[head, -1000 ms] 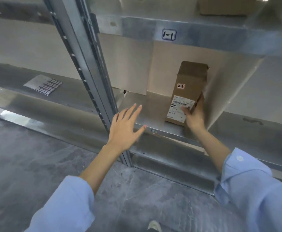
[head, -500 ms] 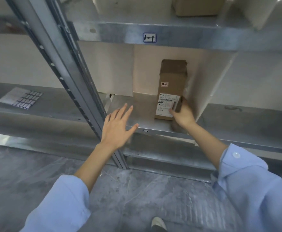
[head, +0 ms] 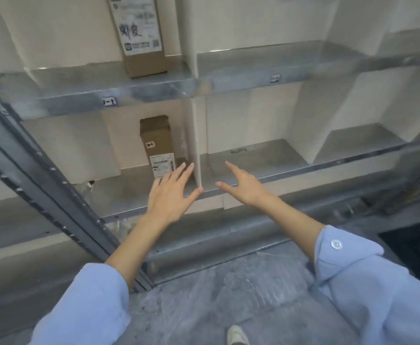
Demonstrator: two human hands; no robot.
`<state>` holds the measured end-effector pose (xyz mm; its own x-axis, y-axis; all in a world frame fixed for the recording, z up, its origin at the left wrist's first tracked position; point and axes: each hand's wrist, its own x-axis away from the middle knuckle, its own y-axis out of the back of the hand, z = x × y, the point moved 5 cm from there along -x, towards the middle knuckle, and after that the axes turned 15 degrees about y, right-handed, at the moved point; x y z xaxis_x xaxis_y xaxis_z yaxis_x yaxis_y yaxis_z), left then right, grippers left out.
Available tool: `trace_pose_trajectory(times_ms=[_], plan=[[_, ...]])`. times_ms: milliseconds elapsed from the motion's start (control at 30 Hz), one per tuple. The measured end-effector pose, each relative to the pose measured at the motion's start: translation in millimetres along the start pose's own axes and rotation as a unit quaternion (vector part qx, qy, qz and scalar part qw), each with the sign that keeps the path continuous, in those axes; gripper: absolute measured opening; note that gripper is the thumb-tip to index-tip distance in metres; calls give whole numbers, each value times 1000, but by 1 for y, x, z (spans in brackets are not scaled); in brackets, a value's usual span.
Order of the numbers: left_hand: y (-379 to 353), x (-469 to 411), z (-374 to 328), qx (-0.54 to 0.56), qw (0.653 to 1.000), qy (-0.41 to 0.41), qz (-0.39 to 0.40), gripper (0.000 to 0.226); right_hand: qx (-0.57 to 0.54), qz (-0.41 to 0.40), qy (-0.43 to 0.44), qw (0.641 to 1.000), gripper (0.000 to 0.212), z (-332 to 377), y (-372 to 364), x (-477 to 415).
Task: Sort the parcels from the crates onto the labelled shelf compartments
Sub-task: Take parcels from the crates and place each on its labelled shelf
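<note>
tall parcel point(head: 157, 138) upright in lower compartment point(head: 123, 191), second parcel point(head: 141, 36) above, left hand point(head: 170, 196) and right hand point(head: 244, 188) splayed, empty

Parcel point(head: 157, 143) beside divider point(head: 197, 135) blocks right side; open shelf floor point(head: 124, 188) left; next bay point(head: 253, 160) seemingly passable.

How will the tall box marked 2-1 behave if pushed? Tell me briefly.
The tall box stands upright on a narrow base, so a high push would likely tip it. Its cardboard looks stiff, probably keeping shape when gripped. The divider close on its right may catch it.
</note>
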<state>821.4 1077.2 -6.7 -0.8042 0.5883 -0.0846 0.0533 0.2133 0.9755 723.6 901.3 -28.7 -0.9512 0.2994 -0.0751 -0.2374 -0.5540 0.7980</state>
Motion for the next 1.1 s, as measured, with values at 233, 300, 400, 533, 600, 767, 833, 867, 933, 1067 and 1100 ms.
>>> trace_pose_trajectory(times_ms=[233, 300, 400, 533, 600, 767, 833, 867, 933, 1067, 1100], plan=[[-5, -6, -168, 16, 989, -145, 15, 81, 100, -108, -110, 983, 81, -79, 125, 114], [-9, -2, -228, 34, 980, -193, 19, 76, 118, -136, -146, 973, 81, -106, 163, 155], [-19, 9, -316, 51, 965, -255, 23, 74, 141, -169, -189, 957, 80, -146, 214, 213], [-38, 26, -435, 73, 946, -316, 31, 75, 164, -199, -235, 937, 81, -207, 278, 285], [-46, 35, -491, 87, 938, -335, 30, 73, 170, -206, -252, 930, 82, -239, 310, 319], [-63, 62, -642, 99, 919, -379, 39, 73, 188, -227, -282, 913, 80, -318, 396, 405], [-67, 73, -695, 112, 912, -391, 41, 73, 200, -232, -301, 903, 79, -345, 427, 434], [-68, 78, -718, 118, 909, -398, 43, 74, 202, -234, -311, 899, 79, -358, 441, 448], [-74, 87, -763, 123, 901, -414, 49, 74, 199, -243, -325, 892, 79, -383, 466, 472], [-89, 94, -842, 118, 890, -438, 52, 75, 189, -267, -343, 881, 79, -433, 503, 510], [-94, 93, -860, 117, 889, -440, 54, 74, 183, -274, -347, 878, 79, -446, 511, 517]])
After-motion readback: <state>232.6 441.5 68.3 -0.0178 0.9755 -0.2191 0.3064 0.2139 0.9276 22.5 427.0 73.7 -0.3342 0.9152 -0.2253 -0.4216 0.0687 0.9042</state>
